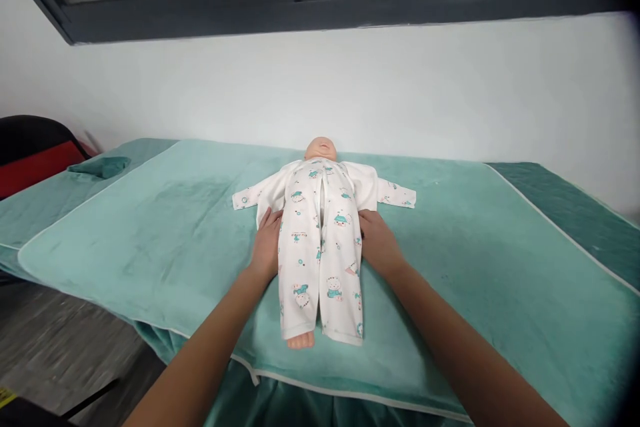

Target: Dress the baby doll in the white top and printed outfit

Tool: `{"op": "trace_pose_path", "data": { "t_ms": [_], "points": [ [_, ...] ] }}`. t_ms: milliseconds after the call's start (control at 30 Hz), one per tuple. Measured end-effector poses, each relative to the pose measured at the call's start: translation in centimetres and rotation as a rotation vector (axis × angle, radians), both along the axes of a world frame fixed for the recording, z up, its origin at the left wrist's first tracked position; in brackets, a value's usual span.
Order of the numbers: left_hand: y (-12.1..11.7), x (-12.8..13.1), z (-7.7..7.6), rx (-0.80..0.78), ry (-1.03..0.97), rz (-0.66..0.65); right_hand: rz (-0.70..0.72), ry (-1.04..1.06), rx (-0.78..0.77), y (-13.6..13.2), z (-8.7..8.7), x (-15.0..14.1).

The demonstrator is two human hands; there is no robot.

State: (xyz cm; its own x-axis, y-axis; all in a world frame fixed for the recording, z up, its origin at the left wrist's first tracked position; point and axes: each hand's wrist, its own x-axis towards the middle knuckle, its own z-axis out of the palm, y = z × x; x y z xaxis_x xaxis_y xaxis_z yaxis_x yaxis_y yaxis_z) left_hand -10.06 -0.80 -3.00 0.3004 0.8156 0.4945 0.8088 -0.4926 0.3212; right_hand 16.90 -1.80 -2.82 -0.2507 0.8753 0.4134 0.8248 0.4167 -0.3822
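Observation:
A baby doll (320, 148) lies on its back on a teal blanket (165, 227), head toward the wall. It wears a white printed romper (320, 240) with its sleeves spread out to both sides. One bare foot (301, 340) pokes from the left leg. My left hand (267, 243) rests flat against the doll's left side at the waist, fingers stretched out. My right hand (377, 240) lies against the right side at the same height, fingers on the romper's edge.
The blanket covers a long table (575, 213) set against a white wall under a dark window frame. A folded teal cloth (100, 167) lies at the far left. A black and red chair (30, 153) stands left of the table. The table's near edge hangs over grey floor.

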Motion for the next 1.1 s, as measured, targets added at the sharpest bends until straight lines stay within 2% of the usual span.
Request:
{"op": "trace_pose_path", "data": {
  "t_ms": [133,267,433,533,667,800,1000,1100],
  "points": [
    [-0.5,-0.1,-0.5,-0.033,-0.134,-0.076,0.232,0.038,-0.009,-0.2,-0.3,0.0],
    [-0.5,0.4,-0.5,-0.147,-0.177,-0.115,0.160,-0.078,-0.002,-0.2,-0.2,-0.6],
    [-0.3,0.9,0.0,-0.226,-0.202,-0.076,0.083,-0.258,0.062,-0.5,0.6,-1.2],
    [-0.6,1.0,0.2,-0.210,-0.200,-0.054,0.113,-0.232,0.033,-1.0,0.9,-0.9],
    [-1.0,1.1,0.5,-0.181,-0.187,0.004,0.199,-0.047,0.031,-2.1,0.9,-0.2],
    [-1.4,0.9,0.7,-0.151,-0.161,0.039,0.201,-0.037,0.057,-2.5,0.5,0.2],
    [-3.4,-0.5,0.3,-0.001,0.010,-0.061,0.195,-0.062,0.040,-2.3,0.2,0.3],
    [-4.4,-1.2,0.3,0.018,0.049,-0.118,0.222,-0.028,0.008,-3.0,0.6,0.4]
  ]
}}
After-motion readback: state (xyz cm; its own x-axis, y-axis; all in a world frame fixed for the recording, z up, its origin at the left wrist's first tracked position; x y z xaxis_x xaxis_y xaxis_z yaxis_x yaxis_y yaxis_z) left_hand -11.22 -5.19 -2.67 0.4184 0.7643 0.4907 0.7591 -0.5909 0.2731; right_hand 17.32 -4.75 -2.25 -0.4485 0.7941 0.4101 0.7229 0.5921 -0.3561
